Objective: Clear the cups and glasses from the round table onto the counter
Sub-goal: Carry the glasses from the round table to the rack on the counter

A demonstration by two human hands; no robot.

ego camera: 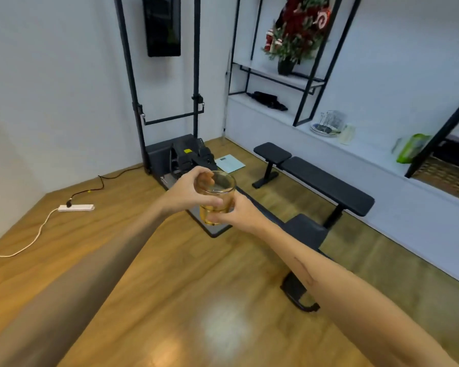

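A clear drinking glass (219,190) is held in the air over the wooden floor, at the middle of the view. My left hand (188,193) grips its rim and upper side from the left. My right hand (236,214) wraps its lower part from the right. The white counter (368,160) runs along the right wall, and on it stand a plate with clear glasses (329,123) and a pale cup (347,133). The round table is out of view.
A black weight bench (316,181) stands between me and the counter. A black exercise machine (191,157) with tall uprights sits ahead, a scale (229,163) beside it. A white power strip (76,207) with cable lies on the floor at left. A green packet (411,147) lies on the counter.
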